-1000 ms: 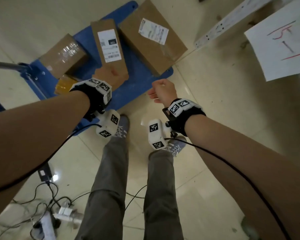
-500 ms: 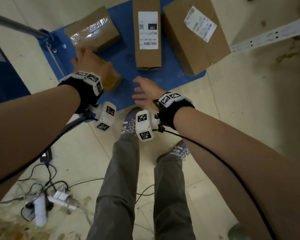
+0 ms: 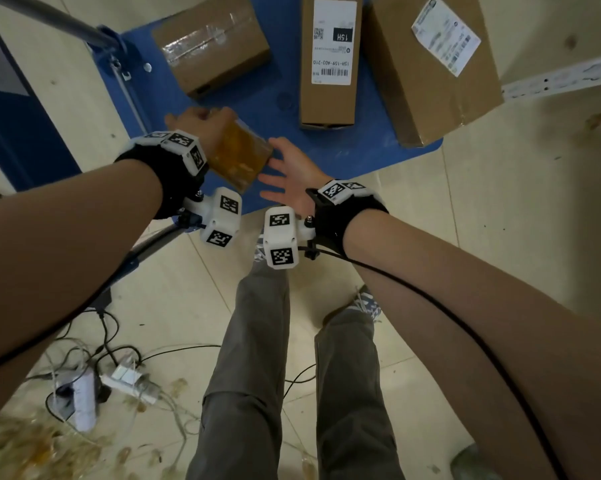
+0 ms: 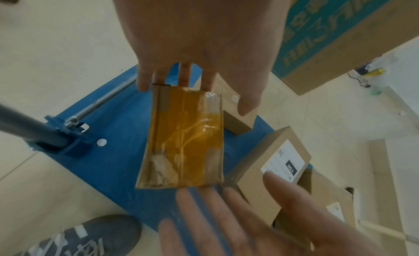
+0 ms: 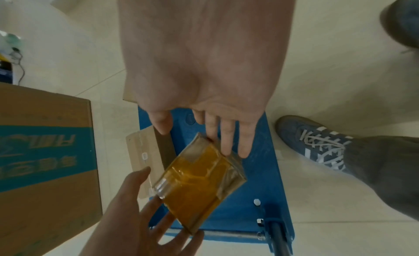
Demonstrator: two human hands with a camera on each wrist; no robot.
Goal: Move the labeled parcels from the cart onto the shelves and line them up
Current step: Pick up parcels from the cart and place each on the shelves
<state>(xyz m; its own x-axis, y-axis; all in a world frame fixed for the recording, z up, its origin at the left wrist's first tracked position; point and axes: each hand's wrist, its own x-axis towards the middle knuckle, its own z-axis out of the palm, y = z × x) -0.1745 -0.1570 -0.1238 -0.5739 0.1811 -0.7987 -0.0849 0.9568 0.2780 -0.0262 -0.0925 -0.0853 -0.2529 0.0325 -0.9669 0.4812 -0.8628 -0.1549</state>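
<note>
My left hand (image 3: 202, 121) grips a small parcel wrapped in yellow tape (image 3: 238, 157) and holds it tilted above the near corner of the blue cart (image 3: 274, 98). The right hand (image 3: 285, 168) is open with fingers spread, and its fingertips (image 5: 226, 148) touch the parcel's (image 5: 199, 181) end. In the left wrist view the parcel (image 4: 181, 139) hangs below my left fingers. On the cart lie a tape-sealed brown box (image 3: 210, 43), a narrow box with a "15H" label (image 3: 330, 60), and a large labeled box (image 3: 430, 64).
The cart's metal handle (image 3: 49, 19) rises at the left. A white perforated shelf rail (image 3: 562, 77) lies at the right. A power strip and cables (image 3: 125, 379) sprawl on the floor beside my legs. A big carton with teal print (image 4: 340, 35) stands beyond the cart.
My left hand has lifted the yellow-taped parcel off the cart and tipped it toward me. The right hand opened and came in to its end. The view swung over the cart.
</note>
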